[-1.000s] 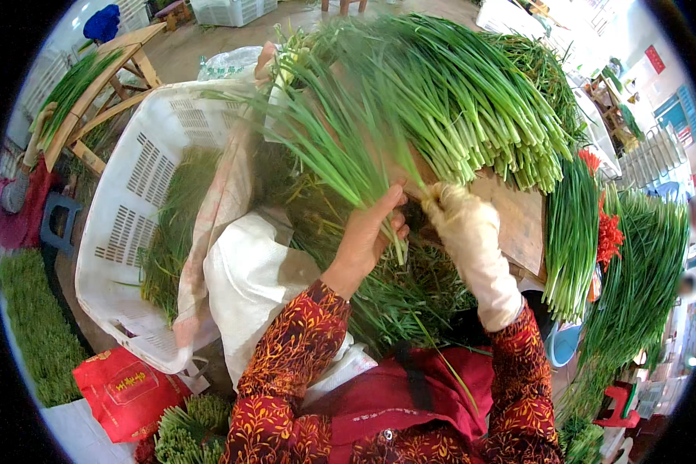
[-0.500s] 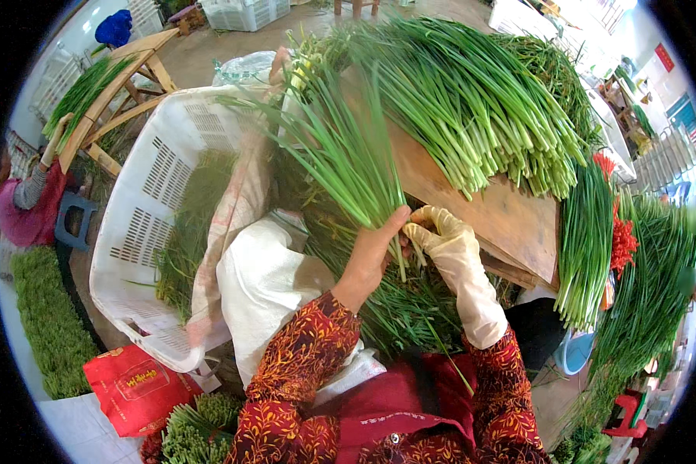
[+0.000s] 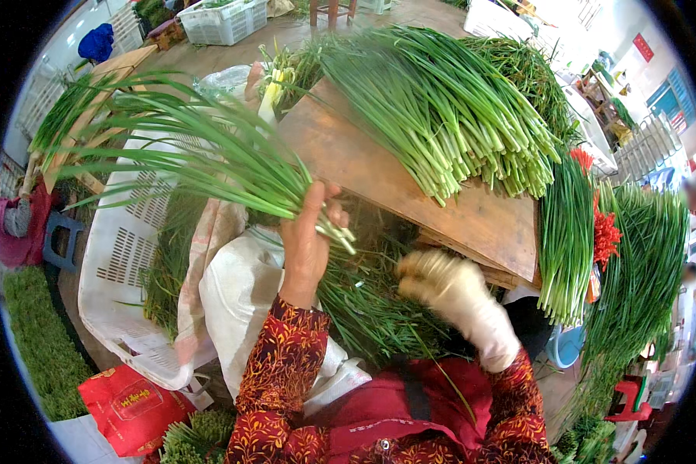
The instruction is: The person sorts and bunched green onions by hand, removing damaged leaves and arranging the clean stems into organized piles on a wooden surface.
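Note:
My bare left hand (image 3: pixel 309 236) is closed round the pale stem ends of a bunch of garlic chives (image 3: pixel 232 162). The long green leaves fan out up and to the left, over the white crate. My right hand (image 3: pixel 448 282), in a cream rubber glove, is smeared by motion beside the edge of the wooden board (image 3: pixel 356 155), and its fingers cannot be made out. A large pile of chives (image 3: pixel 448 116) lies on the board, stems toward me. Loose green leaves (image 3: pixel 387 309) lie below my hands, near my lap.
A white slatted crate (image 3: pixel 120 255) holding leaves stands at left, with a white sack (image 3: pixel 240 286) against it. A red bag (image 3: pixel 131 410) is at lower left. More chives (image 3: pixel 568 247) hang at right near red ties (image 3: pixel 605 232) and a blue bucket (image 3: pixel 566 348). Another person (image 3: pixel 23 224) sits at far left.
My left hand has moved left and turned the bunch, so its leaves now point left instead of up. My right hand has come away from the stems and dropped lower.

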Tool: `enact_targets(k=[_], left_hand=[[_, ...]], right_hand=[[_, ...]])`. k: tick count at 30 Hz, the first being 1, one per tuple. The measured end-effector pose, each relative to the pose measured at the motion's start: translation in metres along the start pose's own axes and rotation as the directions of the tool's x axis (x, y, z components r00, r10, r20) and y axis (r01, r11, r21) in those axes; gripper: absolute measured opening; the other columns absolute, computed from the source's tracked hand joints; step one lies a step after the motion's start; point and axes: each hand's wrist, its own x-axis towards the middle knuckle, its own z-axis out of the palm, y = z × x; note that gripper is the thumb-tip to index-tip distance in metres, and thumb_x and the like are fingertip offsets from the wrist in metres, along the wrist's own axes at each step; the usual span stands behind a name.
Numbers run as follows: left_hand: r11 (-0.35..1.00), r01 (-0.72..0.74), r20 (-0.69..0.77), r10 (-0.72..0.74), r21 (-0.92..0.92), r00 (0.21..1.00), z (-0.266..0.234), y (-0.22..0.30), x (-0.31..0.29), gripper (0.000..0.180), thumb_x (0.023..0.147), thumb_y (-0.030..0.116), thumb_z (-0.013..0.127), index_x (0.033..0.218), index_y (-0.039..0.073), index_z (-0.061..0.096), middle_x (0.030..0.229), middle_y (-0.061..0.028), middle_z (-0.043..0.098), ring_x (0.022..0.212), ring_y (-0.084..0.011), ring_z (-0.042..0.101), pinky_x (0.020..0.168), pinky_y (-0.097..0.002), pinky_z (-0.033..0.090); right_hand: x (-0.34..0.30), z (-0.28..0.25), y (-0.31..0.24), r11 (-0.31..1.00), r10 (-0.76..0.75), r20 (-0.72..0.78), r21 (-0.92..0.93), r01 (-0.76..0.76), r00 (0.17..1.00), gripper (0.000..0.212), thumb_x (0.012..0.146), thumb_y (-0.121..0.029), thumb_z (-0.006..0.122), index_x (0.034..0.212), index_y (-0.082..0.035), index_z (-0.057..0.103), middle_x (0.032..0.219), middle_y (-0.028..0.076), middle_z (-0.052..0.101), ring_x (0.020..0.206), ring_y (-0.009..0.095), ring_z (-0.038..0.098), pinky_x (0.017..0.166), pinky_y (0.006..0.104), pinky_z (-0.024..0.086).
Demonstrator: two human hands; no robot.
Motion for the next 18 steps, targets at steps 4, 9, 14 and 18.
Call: enact_targets(k=[4,9,14,18], left_hand=[[0.957,0.262,0.079,-0.253,-0.122,0.964,-0.001,-0.019,-0.004,0.017,0.084,0.019,0.053,0.098,0.01,0.049,0.076,0.002,0.049,0.054,-0.0049,0.039,0.053,-0.0225,0.035],[0.925,0.351,0.082,-0.342,-0.143,0.936,0.004,-0.032,-0.009,0.017,0.083,0.02,0.054,0.096,0.01,0.05,0.076,0.0029,0.049,0.053,-0.0049,0.037,0.052,-0.0231,0.034],[0.923,0.379,-0.062,-0.383,-0.068,0.922,0.007,-0.03,-0.014,0.025,0.079,0.021,0.06,0.096,0.005,0.051,0.08,-0.0011,0.054,0.056,-0.008,0.043,0.052,-0.0268,0.039],[0.934,0.35,0.079,-0.345,-0.064,0.935,0.002,-0.039,-0.015,0.028,0.078,0.022,0.061,0.098,0.004,0.051,0.082,-0.0024,0.055,0.057,-0.0075,0.045,0.051,-0.0259,0.041]], right_hand=[[0.067,-0.057,-0.019,0.873,0.18,-0.428,-0.345,-0.344,0.886,0.036,0.076,-0.043,0.055,0.099,-0.015,0.057,0.064,0.005,0.062,0.051,0.019,0.058,0.047,0.0285,0.046],[0.098,-0.069,-0.003,0.79,0.37,-0.25,-0.422,-0.445,0.895,0.036,0.08,-0.041,0.052,0.1,-0.012,0.054,0.059,0.004,0.059,0.049,0.013,0.054,0.049,0.0293,0.044],[0.056,-0.032,-0.022,0.928,0.371,-0.146,0.093,-0.361,0.917,0.022,0.076,-0.026,0.06,0.091,-0.01,0.058,0.061,0.004,0.06,0.05,0.012,0.054,0.048,0.0249,0.043],[0.032,0.001,-0.03,0.79,0.467,0.023,0.439,-0.428,0.884,0.02,0.076,-0.024,0.059,0.089,-0.009,0.058,0.061,0.003,0.06,0.051,0.011,0.054,0.049,0.0235,0.042]])
